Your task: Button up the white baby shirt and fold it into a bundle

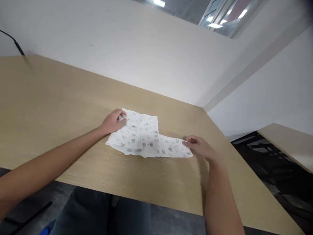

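A small white baby top (pixel 146 133), printed with little green and grey figures, lies flat on the wooden table. Its left part is folded over in a layer, and one sleeve-like strip (pixel 171 147) stretches out to the right. My left hand (pixel 114 120) rests on the upper left edge of the cloth, its fingers curved and the thumb apart from them. At the far end of the strip, my right hand (pixel 198 146) pinches the fabric between thumb and fingers. The undersides of both hands are hidden.
The table (pixel 61 94) meets a white partition (pixel 110 49) at the back. A black cable (pixel 18 45) comes down at the far left. To the right, beyond the table edge, are a dark gap with black objects (pixel 266 153) and another wooden surface (pixel 288 140).
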The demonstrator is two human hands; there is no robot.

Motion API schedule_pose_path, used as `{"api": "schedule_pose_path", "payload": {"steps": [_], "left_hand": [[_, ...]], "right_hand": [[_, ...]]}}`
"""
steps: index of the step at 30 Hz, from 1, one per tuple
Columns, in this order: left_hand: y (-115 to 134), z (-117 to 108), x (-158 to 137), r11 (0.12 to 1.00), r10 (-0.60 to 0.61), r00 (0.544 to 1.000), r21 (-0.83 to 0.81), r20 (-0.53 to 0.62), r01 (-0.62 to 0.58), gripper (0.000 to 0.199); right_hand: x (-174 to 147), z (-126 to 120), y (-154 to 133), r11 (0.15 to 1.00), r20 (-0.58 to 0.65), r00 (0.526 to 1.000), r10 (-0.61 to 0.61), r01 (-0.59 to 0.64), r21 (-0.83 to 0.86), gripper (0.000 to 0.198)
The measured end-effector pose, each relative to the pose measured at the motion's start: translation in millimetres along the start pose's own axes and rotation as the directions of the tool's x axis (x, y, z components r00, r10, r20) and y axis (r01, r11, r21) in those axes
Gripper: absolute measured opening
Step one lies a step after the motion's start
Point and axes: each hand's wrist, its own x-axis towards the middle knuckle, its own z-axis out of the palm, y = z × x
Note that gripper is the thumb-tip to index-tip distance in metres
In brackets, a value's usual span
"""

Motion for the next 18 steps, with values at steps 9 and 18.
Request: {"api": "schedule_pose_path", "payload": {"steps": [9, 18], "left_hand": [[-2, 12, -1, 0.997, 0.073, 0.997, -0.034, 0.016, -0.073, 0.020], [-4, 14, -1, 0.992, 0.116, 0.993, -0.061, 0.032, -0.114, 0.019]], "right_hand": [[10, 50, -62, 0.920, -0.108, 0.993, 0.053, -0.007, 0.392, 0.047], [-19, 153, -111, 0.834, 0.042, 0.878, -0.477, 0.437, 0.337, 0.020]]}}
